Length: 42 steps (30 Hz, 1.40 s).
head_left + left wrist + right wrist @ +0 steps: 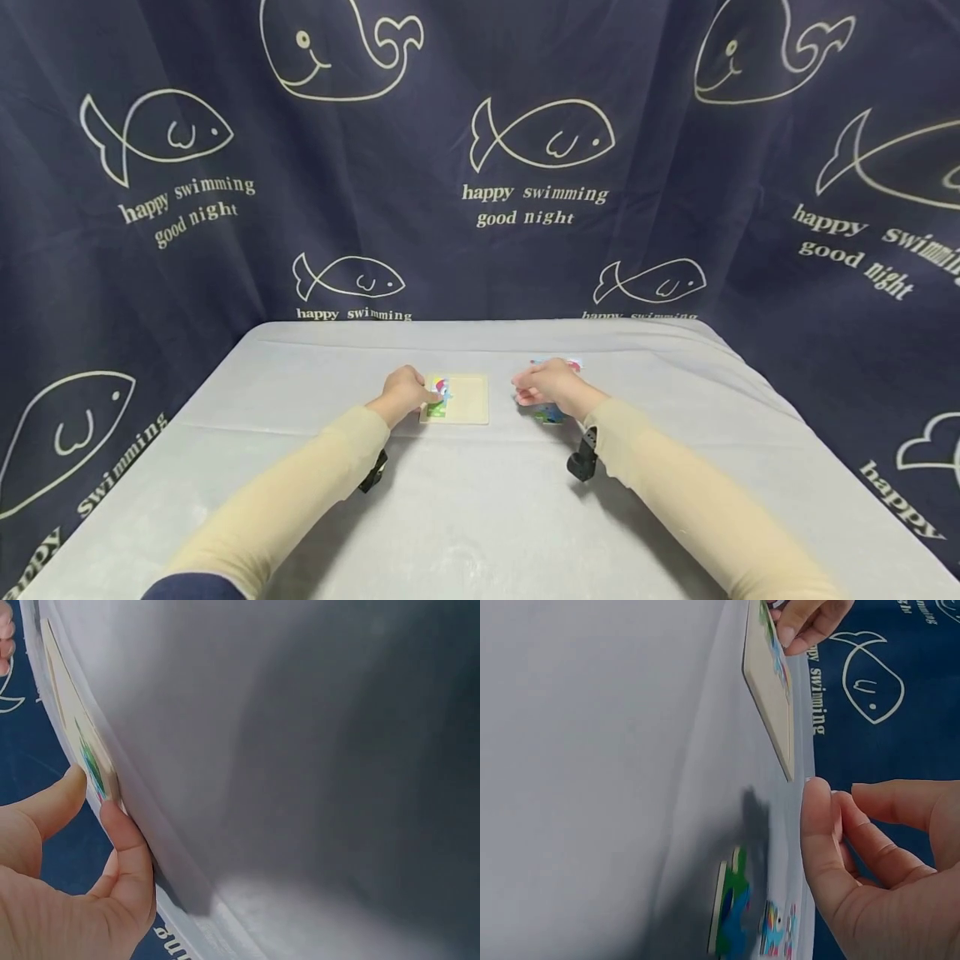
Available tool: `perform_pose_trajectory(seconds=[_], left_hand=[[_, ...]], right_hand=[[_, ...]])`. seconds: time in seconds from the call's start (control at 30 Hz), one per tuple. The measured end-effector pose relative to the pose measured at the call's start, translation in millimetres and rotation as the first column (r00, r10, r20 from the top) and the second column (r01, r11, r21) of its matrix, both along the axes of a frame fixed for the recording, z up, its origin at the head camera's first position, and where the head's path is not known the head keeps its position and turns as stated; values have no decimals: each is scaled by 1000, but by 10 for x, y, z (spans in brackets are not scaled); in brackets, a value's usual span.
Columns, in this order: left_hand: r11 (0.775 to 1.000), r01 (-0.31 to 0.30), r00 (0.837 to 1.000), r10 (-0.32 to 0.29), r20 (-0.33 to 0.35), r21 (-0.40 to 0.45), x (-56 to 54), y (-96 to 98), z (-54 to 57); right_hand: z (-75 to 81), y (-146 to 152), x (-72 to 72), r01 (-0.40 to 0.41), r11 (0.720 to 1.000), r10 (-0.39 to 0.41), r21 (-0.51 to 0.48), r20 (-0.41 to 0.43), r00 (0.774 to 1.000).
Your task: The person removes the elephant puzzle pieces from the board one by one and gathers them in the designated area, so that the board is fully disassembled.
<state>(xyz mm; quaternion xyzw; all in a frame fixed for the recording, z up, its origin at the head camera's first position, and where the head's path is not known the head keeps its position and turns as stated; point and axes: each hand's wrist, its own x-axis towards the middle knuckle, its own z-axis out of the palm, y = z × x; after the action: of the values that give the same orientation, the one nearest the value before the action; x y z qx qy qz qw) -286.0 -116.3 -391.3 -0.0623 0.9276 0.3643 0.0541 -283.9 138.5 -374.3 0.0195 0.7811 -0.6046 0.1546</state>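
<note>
My left hand (403, 390) grips the left edge of a pale wooden puzzle board (471, 400). Its thumb lies over the board and the index finger is against the edge, as the left wrist view shows. Colourful puzzle pieces (437, 408) fill the board's left part, partly covered by the thumb. To the right, my right hand (553, 385) hovers above loose puzzle pieces (552, 414), fingers loosely bent. No piece shows between its thumb and fingers. In the right wrist view, a green and blue puzzle piece (733, 907) lies below this hand, beside another multicoloured piece (777, 930).
A pale grey cloth covers the table (480, 500), with slight creases. Behind it hangs a dark blue curtain (442, 275) printed with white fish, whales and lettering. Black wrist cameras (582, 460) sit under the beige sleeves (690, 483).
</note>
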Motion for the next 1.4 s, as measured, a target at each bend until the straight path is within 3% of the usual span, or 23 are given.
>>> perform_pose_trajectory(seconds=[0.53, 0.87, 1.07, 1.4], left_hand=[[998, -26, 1000, 25, -15, -59, -7, 17, 51], [996, -80, 997, 81, 8, -47, -42, 46, 33], [992, -82, 996, 80, -23, -98, -29, 65, 51], [992, -82, 997, 80, -21, -97, 9, 64, 56]], right_hand=[[7, -501, -153, -37, 998, 38, -54, 19, 999], [-100, -889, -305, 55, 992, -50, -115, 50, 997], [-178, -1042, -318, 72, 995, -70, -75, 27, 997], [-270, -1117, -300, 98, 990, -86, 104, -115, 990]])
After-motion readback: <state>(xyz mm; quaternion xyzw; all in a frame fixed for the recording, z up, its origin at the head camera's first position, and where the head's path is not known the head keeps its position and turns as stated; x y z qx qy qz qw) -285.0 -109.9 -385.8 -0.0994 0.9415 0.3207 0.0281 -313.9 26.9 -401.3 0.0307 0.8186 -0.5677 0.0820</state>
